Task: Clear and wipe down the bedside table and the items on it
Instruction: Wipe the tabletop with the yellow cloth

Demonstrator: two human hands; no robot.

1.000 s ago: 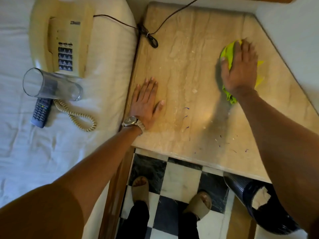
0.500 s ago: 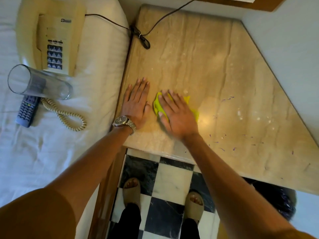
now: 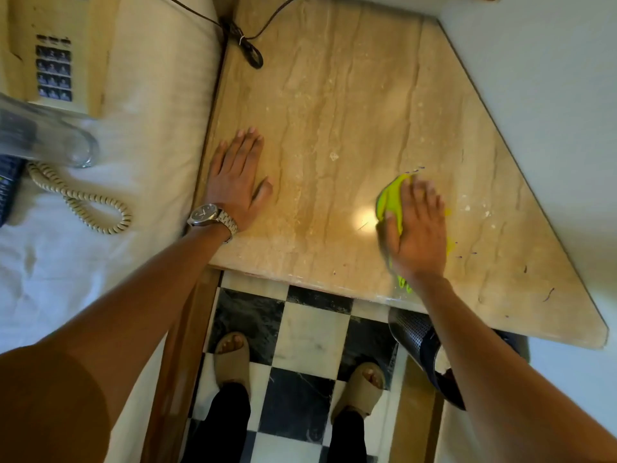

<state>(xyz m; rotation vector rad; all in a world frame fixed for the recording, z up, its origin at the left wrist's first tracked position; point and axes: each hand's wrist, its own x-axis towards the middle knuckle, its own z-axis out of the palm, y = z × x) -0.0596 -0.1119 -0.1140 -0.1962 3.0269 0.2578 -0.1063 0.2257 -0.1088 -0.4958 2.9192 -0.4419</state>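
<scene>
The beige marble bedside table (image 3: 334, 105) fills the middle of the head view. My right hand (image 3: 417, 228) presses a yellow-green cloth (image 3: 389, 198) flat against its front right part, fingers straight. My left hand (image 3: 235, 182), with a wristwatch, lies flat on the table's left edge. A cream telephone (image 3: 53, 58) with a coiled cord (image 3: 80, 198), a clear glass (image 3: 43, 138) on its side and a dark remote (image 3: 8, 185) lie on the white bed at left. Small dark specks dot the table near its right edge.
A black phone cable (image 3: 247, 45) runs across the table's back left corner. A black perforated bin (image 3: 420, 342) stands on the floor under the table's front edge. My feet in sandals are on the checkered floor (image 3: 300, 329). A white wall borders the table at right.
My right hand slid the cloth from beside my left hand over to the front right part of the table. My left hand stayed flat in its place.
</scene>
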